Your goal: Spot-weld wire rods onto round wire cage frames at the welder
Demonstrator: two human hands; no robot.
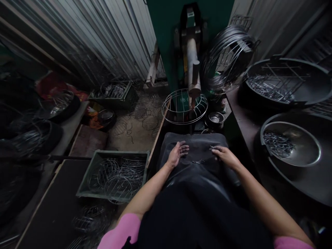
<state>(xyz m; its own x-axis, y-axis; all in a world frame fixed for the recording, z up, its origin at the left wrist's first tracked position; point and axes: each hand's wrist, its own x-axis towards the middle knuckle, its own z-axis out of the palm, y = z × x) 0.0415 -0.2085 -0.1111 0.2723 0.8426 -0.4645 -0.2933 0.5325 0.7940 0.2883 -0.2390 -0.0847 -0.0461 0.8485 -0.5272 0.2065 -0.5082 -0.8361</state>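
My right hand (pixel 225 155) pinches a short piece of metal wire (pixel 211 147) between thumb and fingertips. My left hand (pixel 176 154) is open over the dark apron (pixel 192 143) on my lap, its fingers apart and holding nothing. Several short bent wire pieces (pixel 198 162) lie on the apron between my two hands. Just beyond my hands, a round wire frame (pixel 169 119) hangs level at the end of the machine's arm (pixel 192 65). Neither hand touches that frame.
On the left, a green crate (pixel 94 155) holds wire hoops, with another crate (pixel 127 90) behind. On the right stand a large pan (pixel 282 103) and a metal bowl (pixel 306 155), both with small wire pieces. A wire coil (pixel 211 65) hangs beside the machine.
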